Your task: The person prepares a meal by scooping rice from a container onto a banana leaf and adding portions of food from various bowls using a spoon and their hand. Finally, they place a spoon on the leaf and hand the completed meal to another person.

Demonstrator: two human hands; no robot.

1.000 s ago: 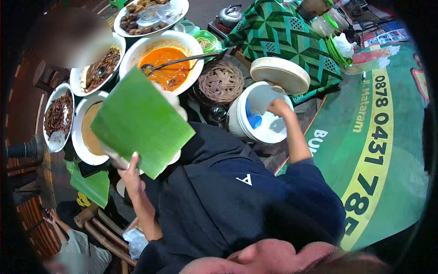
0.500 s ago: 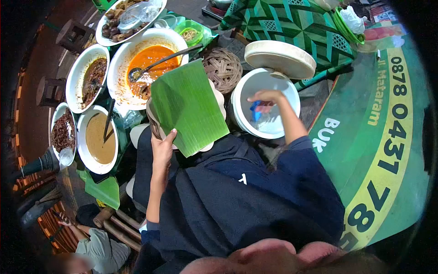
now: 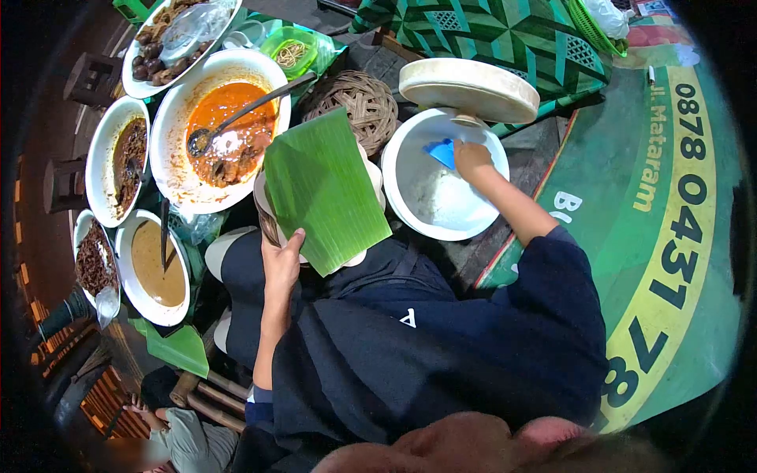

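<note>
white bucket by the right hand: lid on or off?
Off. The lid sits at the bucket's far rim, the interior shows white rice, and the right hand reaches inside with a blue scoop.

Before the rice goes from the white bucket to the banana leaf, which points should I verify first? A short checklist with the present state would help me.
1. Left hand grips the plate at its edge: ok.
2. Banana leaf lies flat over the plate: ok.
3. Right hand is closed on the blue scoop: ok.
4. Lid is off the bucket, resting at its far rim: ok.
5. Rice loaded on the scoop: cannot tell.
6. Plate held level: cannot tell.
</note>
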